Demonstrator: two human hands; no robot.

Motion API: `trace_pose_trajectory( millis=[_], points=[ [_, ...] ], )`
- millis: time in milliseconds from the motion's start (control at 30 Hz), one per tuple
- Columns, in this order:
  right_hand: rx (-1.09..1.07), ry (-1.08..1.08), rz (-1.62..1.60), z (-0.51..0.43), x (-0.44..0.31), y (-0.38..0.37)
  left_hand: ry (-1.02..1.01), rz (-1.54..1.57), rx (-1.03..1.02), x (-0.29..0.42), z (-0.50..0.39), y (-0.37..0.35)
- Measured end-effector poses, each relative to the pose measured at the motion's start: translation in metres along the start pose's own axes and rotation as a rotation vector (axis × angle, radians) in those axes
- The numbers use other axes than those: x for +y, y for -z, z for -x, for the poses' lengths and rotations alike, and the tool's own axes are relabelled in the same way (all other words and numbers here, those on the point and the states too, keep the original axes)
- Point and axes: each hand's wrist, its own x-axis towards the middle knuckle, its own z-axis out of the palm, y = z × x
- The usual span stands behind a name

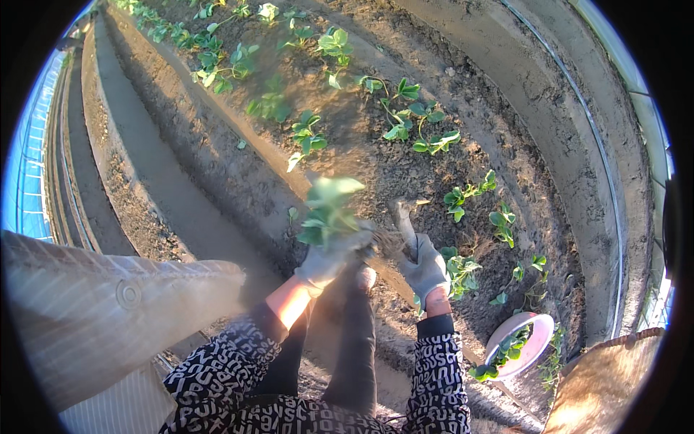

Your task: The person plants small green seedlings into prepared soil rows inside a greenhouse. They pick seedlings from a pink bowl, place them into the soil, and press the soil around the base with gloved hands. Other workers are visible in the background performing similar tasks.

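My gloved left hand (328, 260) grips a leafy young plant (328, 214), apparently a strawberry seedling, its leaves blurred. Dark roots with soil (387, 244) hang between my two hands. In my gloved right hand (425, 268) is a short, soil-caked hand tool (405, 219), pointing away from me; its exact kind cannot be told. Both hands are above the near edge of a raised soil bed (358, 157). Just right of my right hand, a leafy plant (461, 274) lies on the soil. My legs (352, 342) are below, between my forearms.
A pale pink plastic tub (542, 339) holding leafy plants tilts at the lower right. Several seedlings (428, 119) are spread along the bed. A furrow (179, 195) runs at left, a thin hose (583, 100) at right. Striped cloth (124, 304) and brown cloth (607, 380) block the lower corners.
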Motion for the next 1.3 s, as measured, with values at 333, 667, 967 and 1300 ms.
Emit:
trace_pose_trajectory(
  millis=[333, 667, 967, 1300],
  points=[
    [-0.03, 0.119, 0.12, -0.07, -0.023, -0.042, -0.312, 0.261, 0.709, 0.016, -0.001, 0.078],
    [-0.198, 0.292, 0.283, -0.166, -0.013, -0.067, -0.383, 0.281, 0.59, 0.01, -0.086, 0.069],
    [-0.291, 0.414, 0.418, -0.187, -0.016, -0.065, -0.326, 0.502, 0.321, -0.026, -0.154, 0.063],
    [-0.416, 0.267, 0.572, -0.226, -0.002, -0.067, -0.304, 1.151, 0.414, -0.079, -0.224, 0.047]
  ],
)
